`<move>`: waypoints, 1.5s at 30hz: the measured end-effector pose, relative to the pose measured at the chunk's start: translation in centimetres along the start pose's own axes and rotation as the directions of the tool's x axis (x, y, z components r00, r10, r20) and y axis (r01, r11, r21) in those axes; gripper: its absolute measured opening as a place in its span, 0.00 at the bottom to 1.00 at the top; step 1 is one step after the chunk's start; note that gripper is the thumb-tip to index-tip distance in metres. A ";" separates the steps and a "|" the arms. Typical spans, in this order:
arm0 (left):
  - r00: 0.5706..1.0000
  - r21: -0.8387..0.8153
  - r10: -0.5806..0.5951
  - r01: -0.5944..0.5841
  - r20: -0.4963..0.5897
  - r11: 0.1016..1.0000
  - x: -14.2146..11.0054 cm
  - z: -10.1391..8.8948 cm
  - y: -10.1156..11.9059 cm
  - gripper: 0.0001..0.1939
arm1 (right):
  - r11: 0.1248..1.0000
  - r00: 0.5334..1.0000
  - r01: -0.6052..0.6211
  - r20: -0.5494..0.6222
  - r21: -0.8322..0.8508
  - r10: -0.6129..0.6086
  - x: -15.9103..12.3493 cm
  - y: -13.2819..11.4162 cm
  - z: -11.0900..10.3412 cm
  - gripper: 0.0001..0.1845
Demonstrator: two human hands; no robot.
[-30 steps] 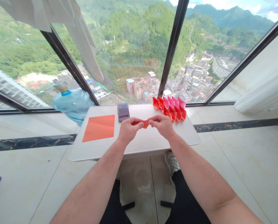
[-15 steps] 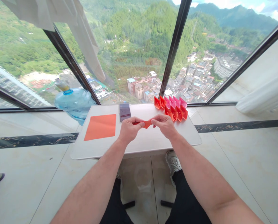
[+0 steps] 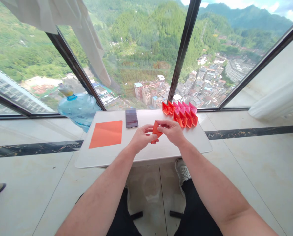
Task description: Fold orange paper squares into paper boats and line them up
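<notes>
Above the white table's near half, a small folded piece of orange-red paper (image 3: 156, 131) is held upright between my two hands. My left hand (image 3: 142, 136) pinches its lower left side, the thumb across the front and fingertips showing behind. From the right, my right hand (image 3: 171, 130) grips its upper part with thumb and fingers. Part of the paper is covered by my fingers. A flat orange sheet of paper (image 3: 106, 134) lies on the table left of my hands. Beyond my right hand stand several folded red paper pieces (image 3: 185, 119) and several pink ones (image 3: 184, 107).
A phone (image 3: 132, 118) lies toward the back of the white table (image 3: 104, 158). A large blue water bottle (image 3: 78, 106) stands past the table's left end. Tall windows with dark frames (image 3: 184, 49) rise behind. A shoe (image 3: 182, 171) is under the front edge.
The folded paper has turned from lying sideways between my fingertips to standing upright. My left hand has shifted right and lower, closer to my right hand.
</notes>
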State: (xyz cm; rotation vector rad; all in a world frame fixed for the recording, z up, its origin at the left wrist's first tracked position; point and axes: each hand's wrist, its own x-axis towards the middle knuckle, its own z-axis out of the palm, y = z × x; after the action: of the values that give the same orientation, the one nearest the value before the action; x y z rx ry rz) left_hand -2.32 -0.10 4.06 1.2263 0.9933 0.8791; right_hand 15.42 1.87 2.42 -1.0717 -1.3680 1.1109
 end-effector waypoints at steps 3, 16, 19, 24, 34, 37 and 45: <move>0.999 -0.068 -0.011 0.013 0.031 0.998 0.0 0.0 0.0 0.24 | 0.997 0.999 0.041 -0.018 -0.061 -0.042 -0.1 0.1 0.3 0.16; 0.988 0.026 0.067 -0.064 -0.138 0.998 0.1 0.1 0.1 0.26 | 0.965 0.998 0.041 -0.044 -0.259 -0.055 -0.4 -0.1 0.7 0.12; 0.984 0.054 0.090 -0.082 -0.151 0.995 0.2 0.0 -0.1 0.26 | 0.967 0.998 0.024 -0.051 -0.252 -0.038 -0.4 0.1 0.7 0.13; 0.979 0.097 0.124 -0.109 -0.164 0.989 0.3 0.1 -0.4 0.26 | 0.965 1.000 0.011 -0.020 -0.261 -0.017 -0.4 0.0 0.7 0.14; 0.953 0.339 0.186 -0.098 -0.239 0.936 0.6 0.5 -1.4 0.18 | 0.807 0.998 0.033 -0.022 -0.589 -0.057 -1.3 0.3 1.7 0.08; 0.934 0.479 0.263 -0.121 -0.242 0.870 0.5 0.8 -1.7 0.21 | 0.727 0.997 0.050 -0.005 -0.685 -0.074 -1.6 0.2 2.3 0.05; 0.881 0.643 0.307 -0.005 -0.359 0.766 0.9 0.8 -2.3 0.07 | 0.550 0.988 0.049 -0.041 -0.833 -0.151 -1.6 0.3 3.0 0.10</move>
State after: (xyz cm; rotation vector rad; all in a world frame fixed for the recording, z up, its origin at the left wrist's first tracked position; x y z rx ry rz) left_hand -1.23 0.17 1.68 1.7385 1.6707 1.0311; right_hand 12.58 0.10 1.69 -1.6631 -1.8996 0.2254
